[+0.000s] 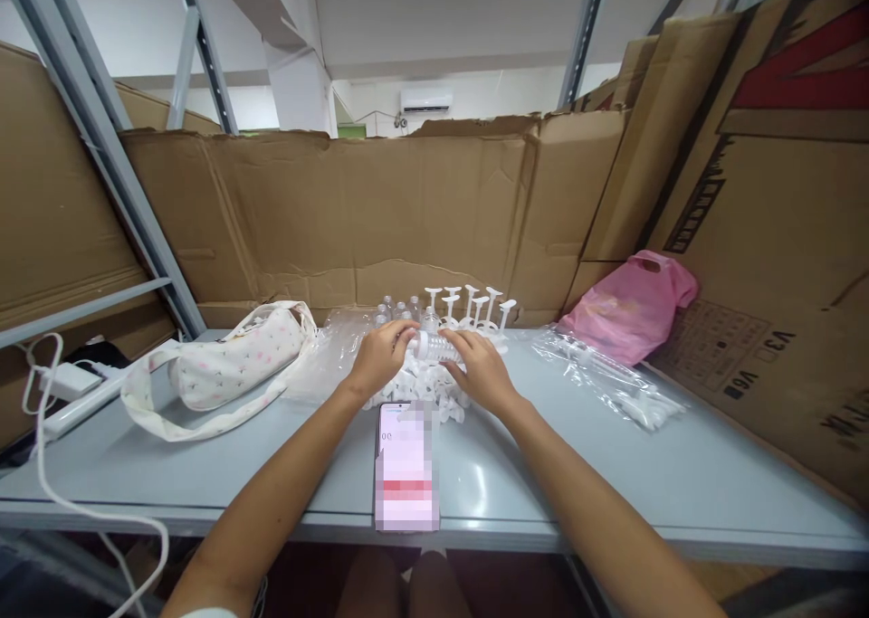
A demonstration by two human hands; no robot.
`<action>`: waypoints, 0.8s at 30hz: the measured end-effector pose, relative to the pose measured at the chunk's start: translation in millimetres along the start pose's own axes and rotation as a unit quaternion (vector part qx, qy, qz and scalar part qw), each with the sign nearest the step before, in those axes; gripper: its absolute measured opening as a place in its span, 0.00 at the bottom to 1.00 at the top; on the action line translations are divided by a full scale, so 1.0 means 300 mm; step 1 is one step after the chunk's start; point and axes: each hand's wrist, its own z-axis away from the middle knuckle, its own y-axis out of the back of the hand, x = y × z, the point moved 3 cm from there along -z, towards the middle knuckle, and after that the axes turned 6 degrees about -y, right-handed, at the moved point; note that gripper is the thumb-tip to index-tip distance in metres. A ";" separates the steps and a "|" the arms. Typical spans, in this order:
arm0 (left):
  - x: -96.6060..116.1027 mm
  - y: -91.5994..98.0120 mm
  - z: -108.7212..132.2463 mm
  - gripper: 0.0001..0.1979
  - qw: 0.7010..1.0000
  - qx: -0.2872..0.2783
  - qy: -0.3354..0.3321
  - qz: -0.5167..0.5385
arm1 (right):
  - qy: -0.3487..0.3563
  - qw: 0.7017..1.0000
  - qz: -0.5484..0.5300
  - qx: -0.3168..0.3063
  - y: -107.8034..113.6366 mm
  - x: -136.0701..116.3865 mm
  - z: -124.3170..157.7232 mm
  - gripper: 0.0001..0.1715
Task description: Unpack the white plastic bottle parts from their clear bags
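Between my two hands a clear ribbed plastic bottle (438, 347) lies on its side, its white neck end pointing left. My left hand (384, 356) pinches the white end, and my right hand (481, 365) is wrapped round the clear body. Under and in front of the hands is a pile of small white plastic parts (444, 394). Several clear bottles (400, 309) stand just behind my left hand. White pump-like pieces (472, 303) stand upright behind my right hand.
A phone (407, 469) lies at the front edge of the grey table (516, 482). To the left are a patterned white bag (237, 360) and a white cable (47, 455). A pink bag (628, 306) and a clear bag of white parts (611, 378) lie right, before cardboard (380, 211).
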 end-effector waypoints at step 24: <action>-0.109 -0.161 -0.203 0.10 0.931 0.099 0.131 0.325 | -0.283 0.924 -0.170 0.194 0.117 0.292 -0.015 0.27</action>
